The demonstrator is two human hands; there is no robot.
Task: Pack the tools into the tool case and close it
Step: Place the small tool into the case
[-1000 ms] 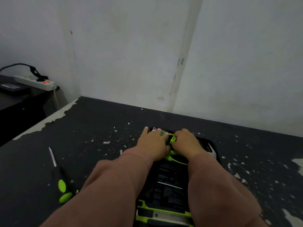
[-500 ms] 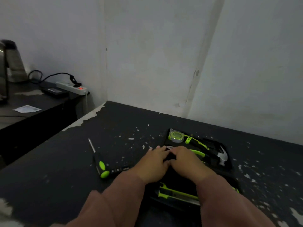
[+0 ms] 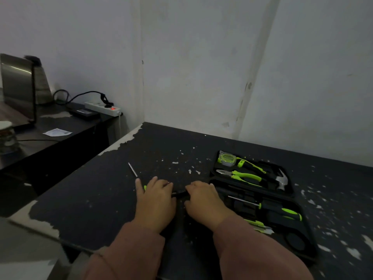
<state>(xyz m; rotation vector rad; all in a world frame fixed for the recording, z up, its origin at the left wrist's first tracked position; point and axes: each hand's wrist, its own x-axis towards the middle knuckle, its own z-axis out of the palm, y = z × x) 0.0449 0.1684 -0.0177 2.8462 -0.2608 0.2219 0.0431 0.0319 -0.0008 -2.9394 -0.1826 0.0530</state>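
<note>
Peeling black table [image 3: 96, 201] (white corner walls); left hand [image 3: 154, 201] covers screwdriver [image 3: 133, 170], grip unclear

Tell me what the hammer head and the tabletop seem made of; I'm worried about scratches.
Hammer head: looks like bare polished steel, pale grey with a bright sheen. Tabletop: apparently board painted or laminated matt black; the coat has chipped off in pale flecks and along the edge.

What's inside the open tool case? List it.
In the tool case: tape measure, pliers, hammer, screwdriver, utility knife. The right hand covers its near-left corner.
</note>
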